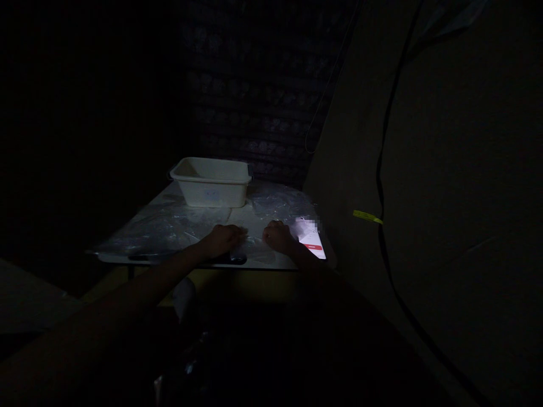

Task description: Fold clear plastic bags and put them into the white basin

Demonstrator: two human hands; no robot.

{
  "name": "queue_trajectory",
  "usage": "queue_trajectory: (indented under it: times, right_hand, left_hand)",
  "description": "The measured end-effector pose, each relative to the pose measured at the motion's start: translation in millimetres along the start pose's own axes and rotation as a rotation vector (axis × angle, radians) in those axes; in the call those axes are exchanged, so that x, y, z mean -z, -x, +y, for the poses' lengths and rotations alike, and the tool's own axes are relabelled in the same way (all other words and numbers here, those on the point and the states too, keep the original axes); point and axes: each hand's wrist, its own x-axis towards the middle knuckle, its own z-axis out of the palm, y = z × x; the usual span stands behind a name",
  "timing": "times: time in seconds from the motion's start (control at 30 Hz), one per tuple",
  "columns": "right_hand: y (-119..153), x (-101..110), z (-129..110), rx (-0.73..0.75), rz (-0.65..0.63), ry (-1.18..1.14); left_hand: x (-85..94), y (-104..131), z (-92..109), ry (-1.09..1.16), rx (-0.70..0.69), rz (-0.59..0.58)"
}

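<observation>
In the dim head view, my left hand (223, 238) is over the front of the white table, its fingers pinched together on a thin clear plastic sheet (255, 244). My right hand (278, 236) is a short way to the right, curled closed at the other side of that sheet. More crumpled clear plastic (165, 226) lies to the left of my hands, and another loose layer (280, 200) is spread behind them. Poor light hides the exact fingertip contact and the plastic's shape.
A cream plastic tub (214, 195) with dark handles stands at the table's back left. A lit phone (313, 240) lies by my right wrist. The white table (250, 215) has a dark front edge. On the right wall hangs a black cable (379, 169) with a yellow tag (367, 217).
</observation>
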Motion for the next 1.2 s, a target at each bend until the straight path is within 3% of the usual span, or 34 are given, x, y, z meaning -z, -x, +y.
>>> queue_trajectory:
  times: [0.13,0.33,0.43,0.53,0.63,0.7,0.8,0.87,1.0,1.1,1.2]
  right_hand:
    - [-2,13,-2,0.122,0.133,-0.005]
    - [-2,28,-12,0.208,0.305,-0.115]
    - [-4,23,-10,0.124,0.382,-0.297]
    - [-6,13,-2,-0.119,0.457,-0.608]
    - [-7,7,3,-0.428,0.347,-1.040]
    - [-5,7,2,-0.532,0.156,-1.288]
    - [-4,12,-6,-0.520,-0.209,-1.601]
    - [-3,14,-13,-0.443,-0.352,-1.786]
    - [-5,10,-23,-0.271,-0.187,-1.906]
    - [-7,4,-23,-0.268,-0.054,-1.840]
    - [-6,1,-20,-0.236,-0.025,-1.781]
  left_hand:
    - [4.4,-16,-1,0.285,0.086,-0.030]
    - [14.1,-23,8,0.608,0.203,-0.231]
    - [14.4,-20,9,0.724,0.291,-0.177]
    - [11.8,-19,3,0.890,0.353,0.001]
    - [11.1,-19,-4,1.106,0.382,0.187]
    - [11.9,-20,-4,1.234,0.375,0.254]
    - [12.3,-21,2,1.308,0.376,0.286]
    - [11.2,-22,9,1.318,0.392,0.268]
    - [8.1,-21,18,1.341,0.391,0.240]
    - [7.3,-20,18,1.340,0.352,0.203]
    - [7.9,-19,17,1.313,0.368,0.181]
